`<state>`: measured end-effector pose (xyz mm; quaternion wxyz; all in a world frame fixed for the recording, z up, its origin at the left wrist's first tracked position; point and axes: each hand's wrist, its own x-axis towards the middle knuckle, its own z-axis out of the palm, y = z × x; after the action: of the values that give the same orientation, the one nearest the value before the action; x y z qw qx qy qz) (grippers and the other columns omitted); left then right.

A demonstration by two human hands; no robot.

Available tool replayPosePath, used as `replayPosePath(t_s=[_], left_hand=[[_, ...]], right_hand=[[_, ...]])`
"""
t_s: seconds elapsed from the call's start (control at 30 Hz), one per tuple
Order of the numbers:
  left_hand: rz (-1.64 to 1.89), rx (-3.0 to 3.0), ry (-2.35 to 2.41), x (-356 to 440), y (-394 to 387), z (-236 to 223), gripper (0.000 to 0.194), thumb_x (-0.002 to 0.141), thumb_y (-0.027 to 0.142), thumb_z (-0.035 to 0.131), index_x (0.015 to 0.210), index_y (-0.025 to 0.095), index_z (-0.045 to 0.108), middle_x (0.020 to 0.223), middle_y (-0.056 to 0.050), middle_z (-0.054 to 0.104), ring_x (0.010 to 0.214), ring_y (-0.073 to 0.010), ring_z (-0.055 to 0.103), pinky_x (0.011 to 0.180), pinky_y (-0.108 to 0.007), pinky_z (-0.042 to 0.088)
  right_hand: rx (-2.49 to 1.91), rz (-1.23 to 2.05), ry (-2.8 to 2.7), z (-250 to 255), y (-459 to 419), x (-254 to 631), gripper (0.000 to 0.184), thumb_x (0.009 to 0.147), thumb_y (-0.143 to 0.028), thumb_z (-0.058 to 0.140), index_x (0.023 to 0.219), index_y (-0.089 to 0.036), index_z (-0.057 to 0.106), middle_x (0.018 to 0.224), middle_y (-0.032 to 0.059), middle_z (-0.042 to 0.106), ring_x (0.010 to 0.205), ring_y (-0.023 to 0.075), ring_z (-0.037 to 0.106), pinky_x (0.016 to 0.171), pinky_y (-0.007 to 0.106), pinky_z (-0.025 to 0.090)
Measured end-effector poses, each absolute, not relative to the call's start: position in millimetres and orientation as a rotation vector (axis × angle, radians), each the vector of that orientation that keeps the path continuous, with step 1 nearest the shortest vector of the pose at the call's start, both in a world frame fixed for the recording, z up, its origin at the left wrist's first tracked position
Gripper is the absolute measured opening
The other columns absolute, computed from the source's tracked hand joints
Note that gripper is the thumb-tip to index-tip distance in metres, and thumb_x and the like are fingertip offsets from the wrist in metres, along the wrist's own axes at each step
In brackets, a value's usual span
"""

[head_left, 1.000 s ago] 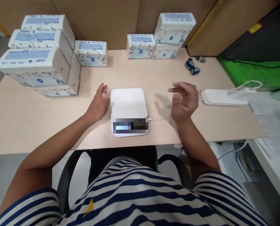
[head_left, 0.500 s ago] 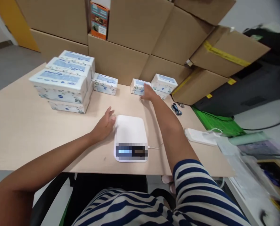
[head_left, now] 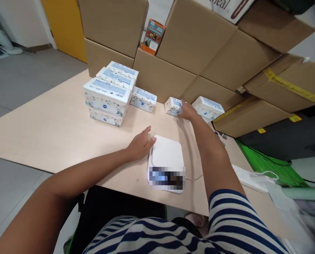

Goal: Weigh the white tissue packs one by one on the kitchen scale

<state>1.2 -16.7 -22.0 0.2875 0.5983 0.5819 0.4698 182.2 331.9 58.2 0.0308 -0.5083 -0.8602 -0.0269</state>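
Observation:
My right hand [head_left: 187, 111] reaches to the back of the table and grips the right end of a tissue pack [head_left: 170, 107], fingers at its top and thumb low in front. Beside the white digital scale [head_left: 168, 151] rests my left hand [head_left: 140, 144], open with fingers apart; its thumb is at the scale's upper left edge. Nothing lies on the scale's plate, and its display is pixelated. Just right of my right hand are more tissue packs [head_left: 209, 107], partly hidden by my arm.
Stacked tissue packs [head_left: 107, 97] stand at the table's left, with a single pack [head_left: 144, 100] beside them. Cardboard boxes [head_left: 162, 76] form a wall behind. A white power strip [head_left: 249, 178] lies right of my right arm, and a cable [head_left: 194, 178] runs from the scale.
My right hand has moved from beside the scale to the back and closed on the tissue pack. My left hand stays by the scale. The view has swung up and turned.

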Motion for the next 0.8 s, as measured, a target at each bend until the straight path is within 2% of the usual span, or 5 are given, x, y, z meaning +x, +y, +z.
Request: replayPosePath(t_s=[0.1,0.2,0.43,0.53,0.8], left_hand=[[1.227,1.581,1.597,3.4,-20.3,-17.4,0.091,0.111,0.065,0.042,0.179,0.007,0.025,0.171,-0.031,0.055,0.156,-0.0417,0.060,0.132,-0.065,0.045],[1.204,1.543,1.620,4.1,-24.6,-13.9,0.097,0.110,0.064,0.043,0.181,0.003,0.015,0.164,-0.032,0.058,0.148,-0.0410,0.064,0.129,-0.065,0.047],[1.211,1.527,1.618,2.5,-29.1,-12.3,0.090,0.112,0.062,0.046,0.183,0.016,0.017,0.167,-0.026,0.056,0.141,-0.0384,0.067,0.128,-0.065,0.047],[1.212,1.513,1.606,1.1,-28.5,-11.2,0.091,0.112,0.062,0.045,0.183,0.012,0.018,0.170,-0.029,0.053,0.136,-0.0389,0.068,0.127,-0.065,0.048],[1.219,1.514,1.581,-3.6,-23.6,-14.8,0.095,0.112,0.068,0.044,0.183,0.012,0.015,0.174,-0.030,0.047,0.137,-0.0384,0.067,0.127,-0.064,0.047]], right_hand=[[-1.630,-0.140,-2.607,56.9,334.2,158.3,0.110,0.081,-0.043,0.090,0.173,-0.009,0.040,0.167,0.0397,0.049,0.156,0.0511,0.053,0.127,0.070,0.046],[-1.650,-0.170,-2.654,56.2,334.9,143.4,0.106,0.073,-0.031,0.096,0.166,-0.009,0.051,0.163,0.0404,0.054,0.155,0.0566,0.054,0.125,0.077,0.045],[-1.539,-0.201,-2.783,54.1,325.0,144.3,0.104,0.074,-0.014,0.088,0.169,-0.012,0.047,0.178,0.0309,0.046,0.169,0.0436,0.044,0.137,0.058,0.042],[-1.485,-0.185,-2.848,56.7,316.5,152.6,0.101,0.078,-0.024,0.088,0.169,-0.013,0.047,0.174,0.0277,0.053,0.162,0.0413,0.053,0.134,0.049,0.046],[-1.384,-0.331,-2.866,47.1,235.3,186.7,0.080,0.095,-0.061,0.071,0.150,-0.006,0.056,0.154,0.0342,0.060,0.146,0.0502,0.051,0.121,0.060,0.044]])
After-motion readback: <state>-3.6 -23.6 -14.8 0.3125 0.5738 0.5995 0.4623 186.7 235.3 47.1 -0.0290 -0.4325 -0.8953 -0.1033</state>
